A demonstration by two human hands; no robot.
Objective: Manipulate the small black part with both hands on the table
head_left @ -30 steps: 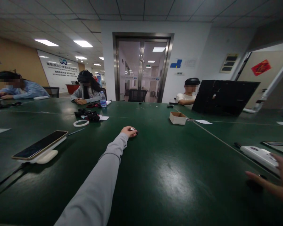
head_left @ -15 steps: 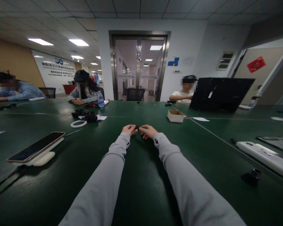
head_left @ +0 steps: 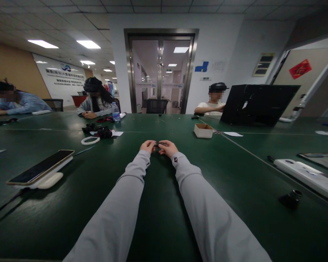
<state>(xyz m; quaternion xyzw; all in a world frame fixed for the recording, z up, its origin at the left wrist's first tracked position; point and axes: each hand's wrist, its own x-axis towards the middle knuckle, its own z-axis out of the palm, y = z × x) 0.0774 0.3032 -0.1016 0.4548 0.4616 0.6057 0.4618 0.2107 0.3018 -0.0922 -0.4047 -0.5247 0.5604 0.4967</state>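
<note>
Bare green table (head_left: 158,203) near and around both forearms, open lanes left and right. Left blocked by phone on white stand (head_left: 41,173); far left, white ring (head_left: 86,140) and black gear (head_left: 98,131). Right: cardboard box (head_left: 203,130), white device (head_left: 307,176), black lens cap (head_left: 291,198).

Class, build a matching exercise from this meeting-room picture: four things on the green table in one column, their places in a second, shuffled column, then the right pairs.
Things:
1. smartphone
2. cardboard box
3. water bottle
4. small dark object

Places:
A. pinched between the left hand and right hand
B. far left, by a seated person
C. near left, propped on a white stand
D. right of centre, beyond the hands

Pairs: 1-C, 2-D, 3-B, 4-A
</note>
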